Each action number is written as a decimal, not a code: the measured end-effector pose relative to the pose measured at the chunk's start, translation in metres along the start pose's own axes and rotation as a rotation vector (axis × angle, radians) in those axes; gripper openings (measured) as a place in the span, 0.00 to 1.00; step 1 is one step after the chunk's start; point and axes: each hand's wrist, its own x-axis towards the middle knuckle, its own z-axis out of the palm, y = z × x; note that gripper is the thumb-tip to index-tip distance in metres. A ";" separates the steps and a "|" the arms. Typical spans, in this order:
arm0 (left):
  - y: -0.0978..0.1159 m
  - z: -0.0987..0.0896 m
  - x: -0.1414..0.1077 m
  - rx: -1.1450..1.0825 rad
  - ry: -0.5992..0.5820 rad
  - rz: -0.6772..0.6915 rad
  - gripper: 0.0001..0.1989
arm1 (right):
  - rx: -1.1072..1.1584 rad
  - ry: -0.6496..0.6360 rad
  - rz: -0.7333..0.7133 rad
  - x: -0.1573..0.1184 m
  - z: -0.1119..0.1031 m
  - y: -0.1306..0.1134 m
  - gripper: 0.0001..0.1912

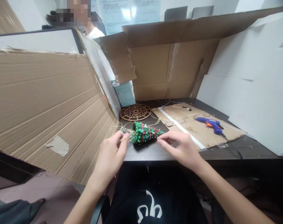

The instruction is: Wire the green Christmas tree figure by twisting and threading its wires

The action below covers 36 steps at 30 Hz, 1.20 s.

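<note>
A small green tree point(145, 133) with red garland lies on its side on the dark table, its wide base to the left and its tip to the right. Thin pale and yellow wires point(131, 134) spread from the base. My left hand point(115, 146) is beside these wires, its thumb and forefinger close together; what they hold, if anything, is too small to name. At the tree's tip is my right hand point(178, 146), with thumb and forefinger apart and nothing visible between them.
A round openwork metal trivet point(135, 112) lies behind the tree. On a cardboard sheet point(190, 124) to the right rests a blue glue gun point(210, 124) with a black cord. Cardboard walls point(153, 68) surround the table. A person point(95, 32) is beyond them.
</note>
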 end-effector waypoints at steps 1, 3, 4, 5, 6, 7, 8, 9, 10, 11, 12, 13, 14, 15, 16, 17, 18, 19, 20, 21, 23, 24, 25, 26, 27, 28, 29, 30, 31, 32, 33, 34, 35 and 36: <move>0.015 -0.002 -0.012 -0.087 -0.104 0.032 0.20 | 0.058 -0.095 0.016 -0.007 0.000 -0.012 0.06; 0.040 0.002 -0.031 -0.309 -0.314 0.075 0.22 | 0.185 -0.343 0.059 -0.022 0.007 -0.032 0.12; 0.050 0.006 -0.038 -0.417 -0.412 0.070 0.23 | 0.275 -0.444 0.109 -0.030 0.013 -0.040 0.12; 0.057 0.011 -0.043 -0.523 -0.486 0.040 0.26 | 0.391 -0.529 0.164 -0.037 0.019 -0.046 0.13; 0.062 0.017 -0.046 -0.625 -0.532 -0.001 0.28 | 0.500 -0.573 0.213 -0.043 0.026 -0.049 0.13; 0.065 0.023 -0.047 -0.716 -0.554 -0.043 0.29 | 0.591 -0.589 0.260 -0.048 0.032 -0.051 0.13; 0.067 0.028 -0.046 -0.796 -0.556 -0.086 0.30 | 0.655 -0.584 0.303 -0.052 0.037 -0.050 0.13; 0.067 0.033 -0.045 -0.863 -0.545 -0.123 0.30 | 0.691 -0.560 0.346 -0.055 0.041 -0.048 0.13; 0.067 0.037 -0.043 -0.922 -0.527 -0.155 0.30 | 0.711 -0.525 0.387 -0.057 0.044 -0.045 0.13; 0.066 0.040 -0.041 -0.981 -0.511 -0.184 0.30 | 0.728 -0.486 0.423 -0.058 0.047 -0.042 0.14; 0.066 0.043 -0.040 -1.042 -0.502 -0.209 0.30 | 0.762 -0.455 0.459 -0.059 0.050 -0.039 0.15; 0.066 0.045 -0.039 -1.106 -0.498 -0.225 0.30 | 0.818 -0.438 0.499 -0.059 0.052 -0.037 0.16; 0.066 0.046 -0.038 -1.174 -0.500 -0.232 0.30 | 0.891 -0.437 0.540 -0.060 0.055 -0.036 0.17; 0.066 0.047 -0.039 -1.232 -0.510 -0.229 0.30 | 0.970 -0.450 0.580 -0.060 0.057 -0.036 0.18; 0.065 0.047 -0.040 -1.264 -0.529 -0.223 0.30 | 1.037 -0.466 0.621 -0.059 0.059 -0.036 0.19; 0.064 0.046 -0.041 -1.257 -0.555 -0.217 0.29 | 1.086 -0.479 0.653 -0.058 0.059 -0.036 0.19; 0.062 0.045 -0.043 -1.208 -0.576 -0.210 0.26 | 1.107 -0.483 0.667 -0.057 0.058 -0.035 0.18; 0.059 0.043 -0.046 -1.119 -0.583 -0.203 0.24 | 1.100 -0.472 0.661 -0.056 0.056 -0.034 0.17; 0.056 0.041 -0.049 -0.998 -0.574 -0.189 0.23 | 1.082 -0.449 0.640 -0.055 0.052 -0.032 0.14; 0.052 0.039 -0.053 -0.866 -0.552 -0.166 0.23 | 1.058 -0.414 0.615 -0.055 0.046 -0.028 0.13; 0.042 0.037 -0.061 -0.640 -0.529 -0.094 0.18 | 0.996 -0.320 0.578 -0.057 0.035 -0.019 0.10; 0.037 0.038 -0.066 -0.557 -0.542 -0.053 0.13 | 0.965 -0.270 0.575 -0.059 0.031 -0.015 0.09; 0.031 0.039 -0.070 -0.498 -0.570 -0.021 0.13 | 0.941 -0.229 0.579 -0.063 0.027 -0.010 0.09; 0.026 0.041 -0.074 -0.459 -0.598 -0.004 0.16 | 0.922 -0.203 0.587 -0.067 0.026 -0.006 0.09; 0.022 0.043 -0.078 -0.436 -0.613 -0.001 0.20 | 0.913 -0.191 0.596 -0.072 0.025 -0.004 0.09; 0.017 0.046 -0.082 -0.428 -0.613 -0.009 0.22 | 0.921 -0.192 0.597 -0.076 0.027 -0.002 0.10; 0.013 0.048 -0.085 -0.445 -0.606 -0.033 0.23 | 0.936 -0.195 0.594 -0.080 0.029 -0.002 0.10; 0.010 0.051 -0.088 -0.490 -0.609 -0.071 0.25 | 0.956 -0.205 0.582 -0.083 0.031 -0.002 0.10; 0.006 0.054 -0.091 -0.560 -0.629 -0.121 0.26 | 0.966 -0.212 0.552 -0.085 0.033 -0.002 0.11; 0.003 0.057 -0.092 -0.653 -0.656 -0.180 0.28 | 0.962 -0.220 0.508 -0.085 0.034 -0.003 0.11; 0.001 0.059 -0.094 -0.756 -0.686 -0.242 0.30 | 0.938 -0.225 0.453 -0.085 0.035 -0.004 0.11; -0.002 0.062 -0.095 -0.847 -0.718 -0.297 0.31 | 0.897 -0.221 0.391 -0.083 0.035 -0.005 0.11; -0.004 0.063 -0.095 -0.914 -0.743 -0.332 0.32 | 0.846 -0.212 0.329 -0.082 0.034 -0.005 0.12; -0.006 0.065 -0.096 -0.950 -0.761 -0.349 0.33 | 0.796 -0.200 0.270 -0.080 0.033 -0.005 0.13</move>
